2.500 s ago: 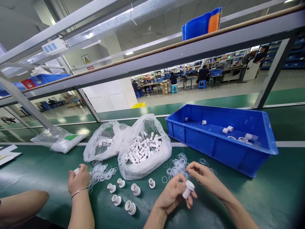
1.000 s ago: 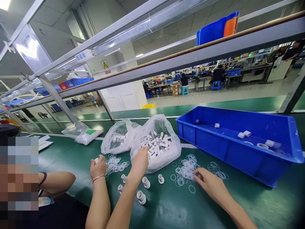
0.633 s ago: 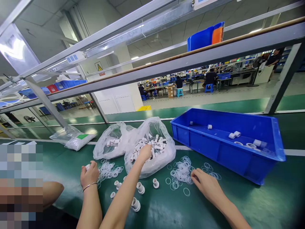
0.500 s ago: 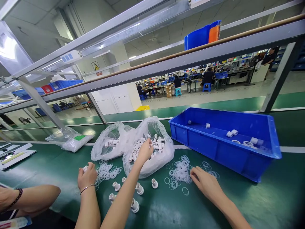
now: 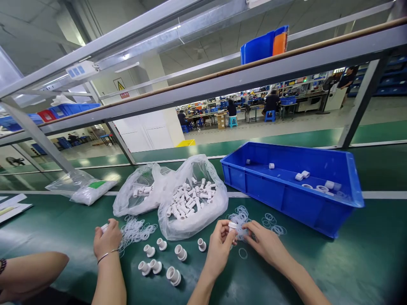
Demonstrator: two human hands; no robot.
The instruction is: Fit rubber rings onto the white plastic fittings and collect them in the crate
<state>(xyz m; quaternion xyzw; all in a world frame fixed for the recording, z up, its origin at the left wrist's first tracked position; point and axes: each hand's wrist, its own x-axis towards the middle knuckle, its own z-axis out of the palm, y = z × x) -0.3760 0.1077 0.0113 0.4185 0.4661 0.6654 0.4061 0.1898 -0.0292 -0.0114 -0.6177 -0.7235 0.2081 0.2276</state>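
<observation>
Left hand: my left hand [image 5: 219, 245] is raised just above the green bench [image 5: 365, 262], fingers closed around a small white plastic fitting [image 5: 233, 226] whose top end shows above the fingertips.
Right hand: my right hand [image 5: 265, 243] sits just beside the left, fingertips brought together at the fitting's upper end; I cannot tell whether a ring is pinched between them.
Fitting position: held in the air between both hands, directly in front of the loose pile of clear rings [image 5: 240, 216].
Ring pile: clear rings lie flat on the bench, spread from the pile toward the blue bin [image 5: 286, 199]; 1 single ring [image 5: 243, 253] lies apart, below my hands.
Open bag: a clear plastic bag [image 5: 193, 222] full of white fittings sits to the left of my hands, mouth open upward.
Second bag: a second clear bag [image 5: 136, 197] with fewer fittings touches the first on its left side.
Standing fittings: 6 white flanged fittings [image 5: 173, 275] stand or lie on the bench in front of the open bag, well clear of each other.
Blue bin: it sits to the right behind the rings and holds a few white parts scattered on its floor.
Co-worker: another person's hand [image 5: 106, 239], with a thin bracelet at the wrist, is closed on a white part beside a second ring pile [image 5: 135, 231].
Far left: a sealed bag with a green label [image 5: 90, 190] lies on the bench.
</observation>
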